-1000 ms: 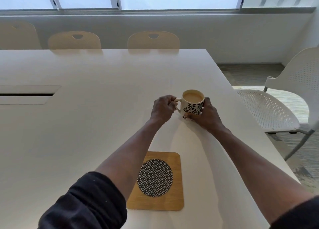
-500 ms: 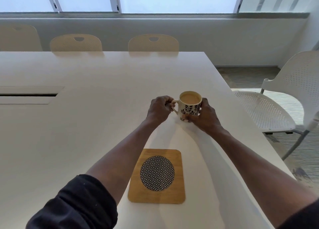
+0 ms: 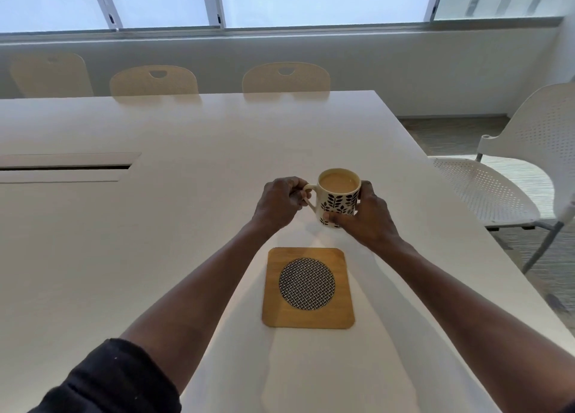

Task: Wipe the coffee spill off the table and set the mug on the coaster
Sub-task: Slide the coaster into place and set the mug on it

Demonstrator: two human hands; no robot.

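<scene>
At frame center, just right of the midline, the left hand (image 3: pixel 280 202) is curled around the mug handle (image 3: pixel 308 194), fingers pinching it from the left side. The right hand (image 3: pixel 368 215) wraps the opposite wall of the mug (image 3: pixel 337 196), thumb laid across its lower front, fingers curved behind. Mug is cream with a dark leaf print, upright, filled near the rim with light brown coffee; can't tell whether its base touches the table (image 3: pixel 155 241) or sits just above it. Directly below the mug in the frame, apart from it, lies the coaster (image 3: pixel 308 317): a square wooden board with rounded corners and a round black-and-white woven insert, flat on the white tabletop between the two forearms. Dark sleeve (image 3: pixel 118 381) at lower left. A cable slot (image 3: pixel 65 166) sits at mid left. White perforated chair (image 3: pixel 513 179) at right edge, three beige chair backs (image 3: pixel 154 81) along the table's far side, windows across the top.
</scene>
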